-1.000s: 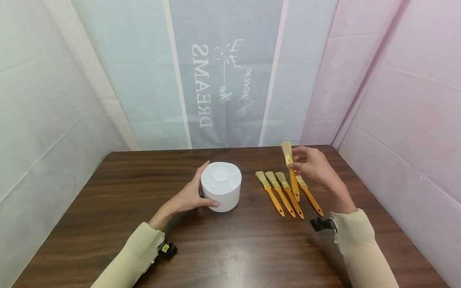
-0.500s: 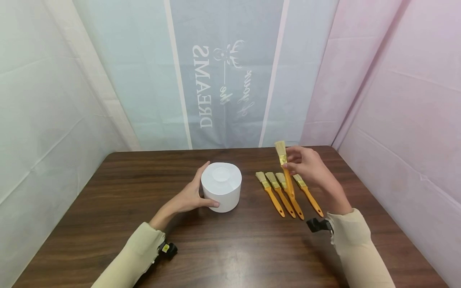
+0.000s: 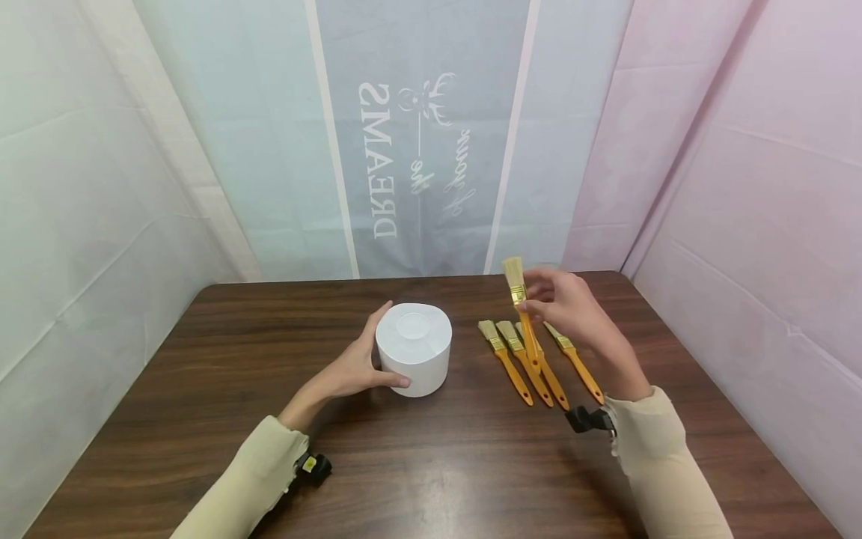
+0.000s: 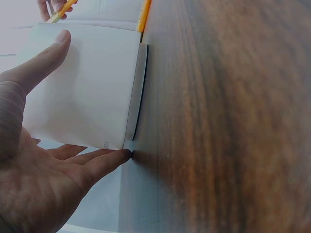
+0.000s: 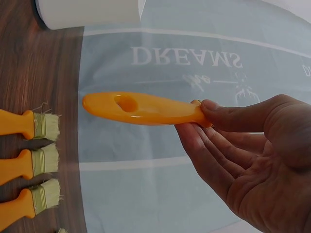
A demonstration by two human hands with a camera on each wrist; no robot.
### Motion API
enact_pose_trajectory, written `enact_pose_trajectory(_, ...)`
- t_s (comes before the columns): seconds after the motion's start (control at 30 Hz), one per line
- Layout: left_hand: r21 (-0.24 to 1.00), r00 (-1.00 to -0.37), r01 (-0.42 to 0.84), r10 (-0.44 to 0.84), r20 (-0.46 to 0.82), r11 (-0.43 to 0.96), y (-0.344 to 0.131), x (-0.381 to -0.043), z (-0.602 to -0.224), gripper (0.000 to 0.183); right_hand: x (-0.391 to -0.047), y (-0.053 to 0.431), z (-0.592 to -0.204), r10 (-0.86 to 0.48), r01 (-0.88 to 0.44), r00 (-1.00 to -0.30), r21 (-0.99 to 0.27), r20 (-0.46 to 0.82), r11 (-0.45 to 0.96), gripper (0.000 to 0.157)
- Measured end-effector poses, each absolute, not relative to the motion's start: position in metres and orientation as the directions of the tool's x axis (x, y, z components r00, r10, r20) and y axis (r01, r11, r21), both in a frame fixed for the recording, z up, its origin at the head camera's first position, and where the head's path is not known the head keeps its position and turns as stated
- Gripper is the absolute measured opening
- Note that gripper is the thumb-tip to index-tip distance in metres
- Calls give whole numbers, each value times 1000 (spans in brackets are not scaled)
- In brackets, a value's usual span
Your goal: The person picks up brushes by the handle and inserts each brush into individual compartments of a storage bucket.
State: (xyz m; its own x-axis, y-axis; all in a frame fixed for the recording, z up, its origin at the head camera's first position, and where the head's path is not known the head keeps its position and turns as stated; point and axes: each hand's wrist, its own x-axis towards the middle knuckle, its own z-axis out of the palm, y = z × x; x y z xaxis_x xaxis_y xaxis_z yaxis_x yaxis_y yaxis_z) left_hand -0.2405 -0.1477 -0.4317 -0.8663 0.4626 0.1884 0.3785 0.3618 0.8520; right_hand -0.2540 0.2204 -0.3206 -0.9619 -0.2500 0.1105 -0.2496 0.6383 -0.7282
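Note:
A squat white round container [image 3: 424,367] with a circular recess in its top stands on the table. My left hand [image 3: 350,370] holds it from the left, thumb on the near side and fingers round the far side, as the left wrist view shows along its white wall [image 4: 92,92]. My right hand [image 3: 566,303] pinches a paintbrush [image 3: 527,333] near its metal band, bristles up and the yellow-orange handle [image 5: 155,110] hanging down. That brush is lifted over several similar paintbrushes [image 3: 516,382] lying side by side, bristles away from me.
One paintbrush [image 3: 582,372] lies a little apart on the right, below my right hand. The dark wood table [image 3: 431,464] ends at a grey-blue printed curtain [image 3: 444,247] behind. Pale cloth hangs on both sides.
My right hand has moved left with the raised paintbrush, past the rightmost brush on the table. My left hand and the white container have stayed put.

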Motion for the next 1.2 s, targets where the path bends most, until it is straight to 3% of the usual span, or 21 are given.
enact_pose_trajectory(1.2,847,-865,376,471,174,376,-148,-242,-432,135,-245,179,-310,-299,-346,-932,-749,204,566,55)
